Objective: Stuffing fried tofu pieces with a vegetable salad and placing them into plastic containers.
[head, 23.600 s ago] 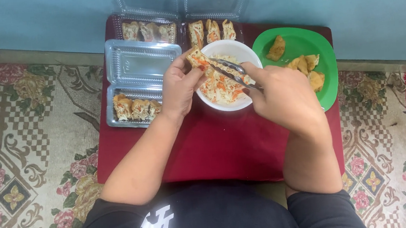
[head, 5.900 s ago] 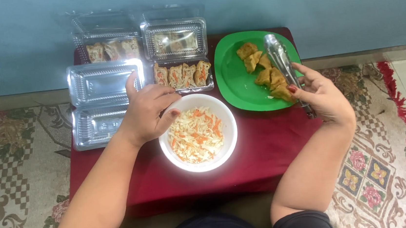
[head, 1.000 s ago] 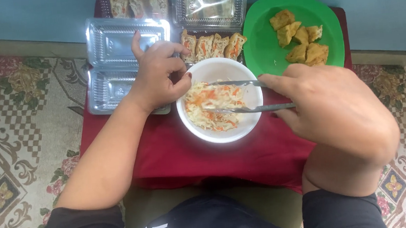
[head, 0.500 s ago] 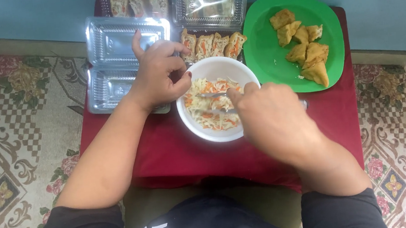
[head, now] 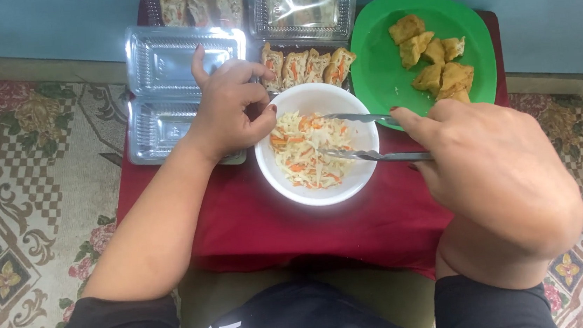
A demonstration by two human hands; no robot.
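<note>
A white bowl (head: 350,187) of shredded cabbage and carrot salad (head: 308,148) sits in the middle of a low table covered in red cloth (head: 261,223). My left hand (head: 230,106) grips the bowl's left rim. In my right hand (head: 496,167) are metal tongs (head: 366,136), their two arms apart, with the tips down in the salad.
A green plate (head: 382,71) with fried pieces (head: 437,60) lies at the right back. An open empty clear plastic box (head: 165,83) is at the left; filled rolls (head: 307,65) and more clear boxes (head: 302,5) are behind the bowl. Patterned carpet (head: 20,195) surrounds the table.
My right hand has drawn back to the right, and the tongs have opened over the salad. The left hand has stayed on the bowl's rim.
</note>
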